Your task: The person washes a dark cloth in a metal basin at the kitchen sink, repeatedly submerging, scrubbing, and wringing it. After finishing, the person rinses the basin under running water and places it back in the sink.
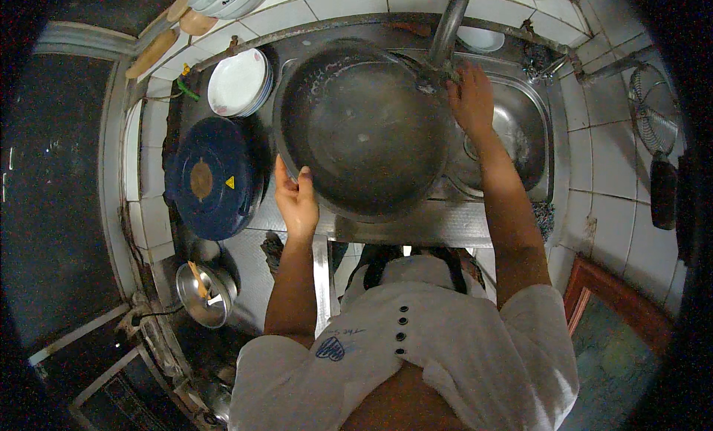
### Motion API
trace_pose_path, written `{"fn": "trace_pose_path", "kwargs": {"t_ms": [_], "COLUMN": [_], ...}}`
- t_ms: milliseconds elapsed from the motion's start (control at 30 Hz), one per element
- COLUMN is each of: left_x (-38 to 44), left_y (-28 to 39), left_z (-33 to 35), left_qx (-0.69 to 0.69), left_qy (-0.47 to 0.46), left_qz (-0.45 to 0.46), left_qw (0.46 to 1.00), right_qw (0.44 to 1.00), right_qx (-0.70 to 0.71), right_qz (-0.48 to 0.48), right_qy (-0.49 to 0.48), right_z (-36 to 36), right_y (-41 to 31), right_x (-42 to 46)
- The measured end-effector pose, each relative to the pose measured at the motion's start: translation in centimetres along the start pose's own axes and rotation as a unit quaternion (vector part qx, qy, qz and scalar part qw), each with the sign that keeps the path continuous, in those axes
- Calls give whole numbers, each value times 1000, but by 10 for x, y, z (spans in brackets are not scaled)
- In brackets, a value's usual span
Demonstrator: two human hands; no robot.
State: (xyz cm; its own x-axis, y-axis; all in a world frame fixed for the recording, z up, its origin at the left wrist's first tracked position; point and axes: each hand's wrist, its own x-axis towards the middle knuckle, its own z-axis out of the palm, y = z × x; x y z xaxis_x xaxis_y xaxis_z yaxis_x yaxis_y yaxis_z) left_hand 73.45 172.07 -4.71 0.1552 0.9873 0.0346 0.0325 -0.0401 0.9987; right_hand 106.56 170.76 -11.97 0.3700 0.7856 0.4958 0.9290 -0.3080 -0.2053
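A large dark metal pan (373, 135) lies over the stainless steel sink, its inside wet-looking with whitish streaks along the upper left wall. My left hand (296, 199) grips its lower left rim, thumb on the inner side and fingers outside. At the pan's upper right, the metal faucet (450, 27) reaches down past the rim. My right hand (472, 99) is at the faucet's lower end, beside the pan's edge. The fingertips there are partly hidden, so I cannot tell whether they grip or only touch it.
Left of the pan stand stacked white plates (237, 82) and a dark blue round lid (214, 177). A steel bowl (205, 294) holds small items at lower left. The right sink basin (509, 135) shows beyond my right arm. A wire strainer (653, 110) hangs on the right wall.
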Motion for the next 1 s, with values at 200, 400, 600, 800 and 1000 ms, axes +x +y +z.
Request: {"fn": "trace_pose_path", "kwargs": {"t_ms": [200, 400, 600, 800, 1000], "left_x": [-11, -15, -28, -35, -35], "left_y": [27, 58, 81, 105, 108], "left_z": [22, 54, 77, 102, 110], "left_qx": [13, 34, 53, 84, 125], "left_qy": [-18, -75, -136, -189, -214], "left_qz": [25, 71, 35, 23, 29], "left_qw": [999, 994, 989, 978, 968], "right_qw": [990, 981, 921, 837, 731], "right_qx": [-19, 88, 279, 455, 583], "right_qz": [51, 69, 204, 203, 99], "right_qy": [-133, -160, -180, -228, -341], "right_z": [5, -11, -51, -56, -114], "right_y": [2, 3, -5, -2, -43], "right_x": [9, -8, -39, -81, -93]}}
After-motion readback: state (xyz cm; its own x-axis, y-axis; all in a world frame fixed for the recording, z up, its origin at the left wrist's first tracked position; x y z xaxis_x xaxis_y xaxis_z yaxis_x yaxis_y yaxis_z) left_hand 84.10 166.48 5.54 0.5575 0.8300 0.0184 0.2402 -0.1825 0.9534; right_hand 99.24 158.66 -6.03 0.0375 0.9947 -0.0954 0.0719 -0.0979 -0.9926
